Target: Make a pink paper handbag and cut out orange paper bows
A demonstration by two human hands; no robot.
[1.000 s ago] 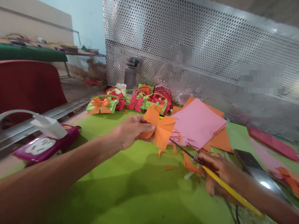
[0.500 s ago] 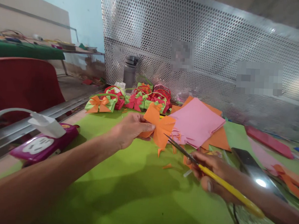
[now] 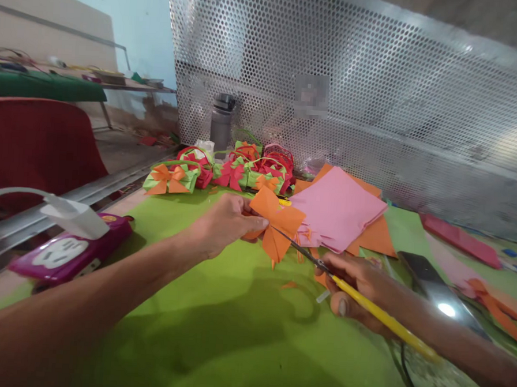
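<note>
My left hand (image 3: 227,226) pinches an orange paper piece (image 3: 278,222) by its left side, thumb on top. The piece is cut and creased into petal-like flaps and is held above the green table cover (image 3: 216,330). My right hand (image 3: 353,288) grips scissors with yellow handles (image 3: 382,315). Their dark blades lie across the orange paper, with the tips close to my left thumb. Whether the blades are apart is hard to make out. Small orange paper scraps (image 3: 289,285) lie on the cover below.
Small paper baskets with bows (image 3: 170,178) and a grey bottle (image 3: 221,125) stand at the back. Pink sheets (image 3: 338,206) lie over orange ones. A lit phone (image 3: 435,292) lies right; a purple power strip (image 3: 68,258) with a white charger lies left. Perforated metal panel (image 3: 265,61) behind.
The scissors have moved left and up, so their blades now reach over the orange paper toward my left thumb. My left hand still holds the paper. The view has shifted slightly.
</note>
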